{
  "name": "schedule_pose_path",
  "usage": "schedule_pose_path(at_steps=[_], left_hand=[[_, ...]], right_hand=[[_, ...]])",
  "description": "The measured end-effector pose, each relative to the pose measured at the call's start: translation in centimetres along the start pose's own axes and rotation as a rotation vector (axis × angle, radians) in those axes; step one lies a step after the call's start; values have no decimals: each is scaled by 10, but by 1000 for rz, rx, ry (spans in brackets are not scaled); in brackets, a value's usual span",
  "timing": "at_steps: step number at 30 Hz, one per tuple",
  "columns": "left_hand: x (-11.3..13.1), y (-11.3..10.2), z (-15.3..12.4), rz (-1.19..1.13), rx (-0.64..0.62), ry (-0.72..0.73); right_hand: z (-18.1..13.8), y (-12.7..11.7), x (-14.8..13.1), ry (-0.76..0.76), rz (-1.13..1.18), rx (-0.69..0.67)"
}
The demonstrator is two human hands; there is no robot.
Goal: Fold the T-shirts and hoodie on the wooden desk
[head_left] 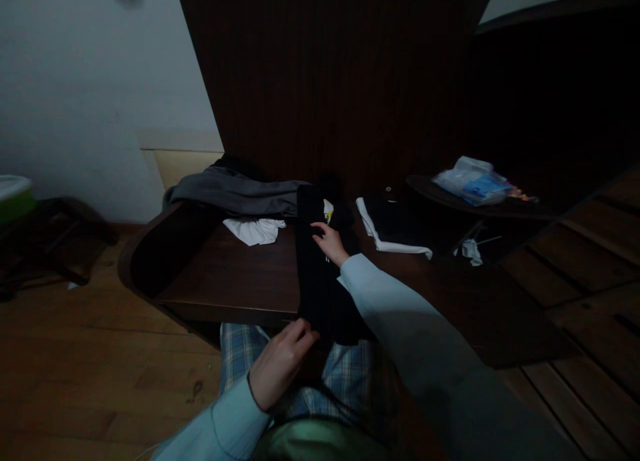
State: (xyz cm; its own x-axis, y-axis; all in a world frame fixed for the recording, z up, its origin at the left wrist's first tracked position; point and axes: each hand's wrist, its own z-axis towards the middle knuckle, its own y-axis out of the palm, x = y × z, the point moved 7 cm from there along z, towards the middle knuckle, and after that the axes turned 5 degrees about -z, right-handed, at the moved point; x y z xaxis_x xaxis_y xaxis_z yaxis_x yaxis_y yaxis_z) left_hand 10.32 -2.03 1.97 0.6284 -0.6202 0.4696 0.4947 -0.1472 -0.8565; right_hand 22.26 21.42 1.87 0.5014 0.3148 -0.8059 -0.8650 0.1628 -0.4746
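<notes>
A long black garment (314, 291), possibly trousers, lies across the dark wooden desk (225, 274) and hangs over its front edge. Near its far end show a white and yellow patch and small white tips like drawstring ends. My left hand (285, 357) is closed at the garment's near left edge, its fingertips pinched on the cloth. Farther up, my right hand (329, 242) rests on the black cloth with its fingers stretched out and the thumb apart. Left of it lies a crumpled white cloth (254, 231).
Grey clothing (245, 195) is heaped along the desk's back left. To the right sits a folded black-and-white garment (395, 224). A raised corner shelf (530, 211) holds a clear and blue plastic packet (475, 181). A dark upright panel (325, 81) stands behind.
</notes>
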Motion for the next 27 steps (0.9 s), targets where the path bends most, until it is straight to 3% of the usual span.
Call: schedule_pose_path(at_steps=[3, 9, 12, 16, 21, 27], left_hand=[[1, 2, 9, 18, -36, 14], [-24, -24, 15, 58, 362, -164], [-36, -28, 11, 69, 449, -250], [-41, -27, 9, 105, 387, -304], [-37, -25, 17, 95, 315, -249], [-39, -23, 20, 40, 320, -244]], right_hand=[[0, -2, -1, -22, -38, 36], [1, -1, 2, -19, -3, 51], [1, 2, 1, -19, 20, 4], [0, 5, 1, -10, 39, -38], [0, 5, 3, 16, -5, -44], [1, 3, 3, 11, 40, -14]])
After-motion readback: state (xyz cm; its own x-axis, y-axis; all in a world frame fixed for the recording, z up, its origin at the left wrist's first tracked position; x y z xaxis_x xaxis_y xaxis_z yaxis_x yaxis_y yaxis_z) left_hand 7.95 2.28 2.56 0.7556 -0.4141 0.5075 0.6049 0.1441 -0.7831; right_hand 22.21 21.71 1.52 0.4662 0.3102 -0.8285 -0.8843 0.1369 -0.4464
